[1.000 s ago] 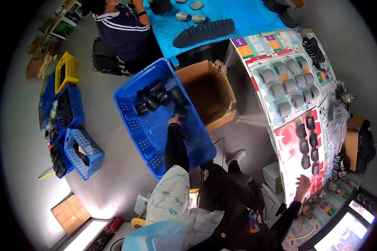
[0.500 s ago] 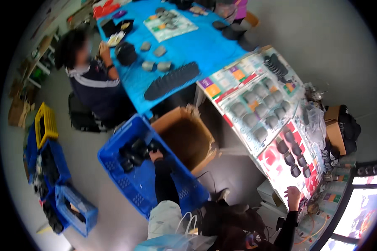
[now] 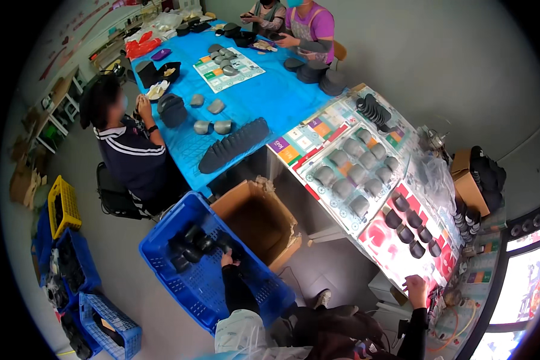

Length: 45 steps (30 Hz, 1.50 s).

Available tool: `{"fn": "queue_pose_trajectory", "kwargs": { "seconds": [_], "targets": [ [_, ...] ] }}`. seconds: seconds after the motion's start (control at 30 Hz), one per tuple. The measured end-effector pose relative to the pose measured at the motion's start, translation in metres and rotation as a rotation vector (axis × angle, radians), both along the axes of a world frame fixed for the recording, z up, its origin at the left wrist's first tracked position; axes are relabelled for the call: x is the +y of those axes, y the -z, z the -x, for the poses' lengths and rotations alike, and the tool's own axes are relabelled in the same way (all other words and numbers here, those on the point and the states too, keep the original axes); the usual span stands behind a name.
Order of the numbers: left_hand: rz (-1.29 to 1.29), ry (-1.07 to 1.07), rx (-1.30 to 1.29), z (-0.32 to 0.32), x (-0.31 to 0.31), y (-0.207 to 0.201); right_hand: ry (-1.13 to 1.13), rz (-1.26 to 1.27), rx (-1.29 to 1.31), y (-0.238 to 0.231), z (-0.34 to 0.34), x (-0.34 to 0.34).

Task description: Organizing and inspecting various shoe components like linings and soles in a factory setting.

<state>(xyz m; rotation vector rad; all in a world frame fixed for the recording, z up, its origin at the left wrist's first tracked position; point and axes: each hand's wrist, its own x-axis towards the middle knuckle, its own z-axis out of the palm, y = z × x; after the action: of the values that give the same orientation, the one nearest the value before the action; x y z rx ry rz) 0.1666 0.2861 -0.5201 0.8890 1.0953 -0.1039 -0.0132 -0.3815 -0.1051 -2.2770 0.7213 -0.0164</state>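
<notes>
My left hand reaches down into a blue plastic crate. Its fingers close on a dark cup-shaped piece at the right side of a small pile; the fingertips are partly hidden. Similar black, rounded pieces lie beside it in the crate. Off to the right, my right hand is over the near edge of a table, fingers loosely bent and slightly apart, with nothing visible in them. Just beyond it, several dark cup-shaped pieces stand in rows on a red and white sheet.
An open cardboard box adjoins the crate. Grey cups cover a patterned board. A stacked black row lies on the blue-covered table, where other people work. More crates stand left; a bright screen is at right.
The view has tilted up, so the far end of the blue table and two more people show. My left hand stays at the pile in the crate; my right hand stays by the table edge.
</notes>
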Motion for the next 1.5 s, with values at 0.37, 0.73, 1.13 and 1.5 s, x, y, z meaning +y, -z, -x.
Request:
{"fn": "queue_pose_trajectory", "kwargs": {
  "seconds": [0.37,0.73,1.13,1.5],
  "targets": [
    [0.317,0.086,-0.307,0.178,-0.047,-0.073,-0.387,-0.116,0.034,0.012,-0.028,0.011],
    [0.211,0.635,-0.439,0.222,-0.277,-0.333,-1.209,-0.340,-0.296,-0.033,-0.059,0.044],
    [0.349,0.966,-0.482,0.222,-0.431,-0.428,-1.003,-0.539,-0.316,-0.044,-0.010,-0.068],
    [0.200,1.199,-0.747,0.220,-0.432,-0.477,-0.589,-0.404,-0.361,-0.061,0.029,-0.021]
  ]
}}
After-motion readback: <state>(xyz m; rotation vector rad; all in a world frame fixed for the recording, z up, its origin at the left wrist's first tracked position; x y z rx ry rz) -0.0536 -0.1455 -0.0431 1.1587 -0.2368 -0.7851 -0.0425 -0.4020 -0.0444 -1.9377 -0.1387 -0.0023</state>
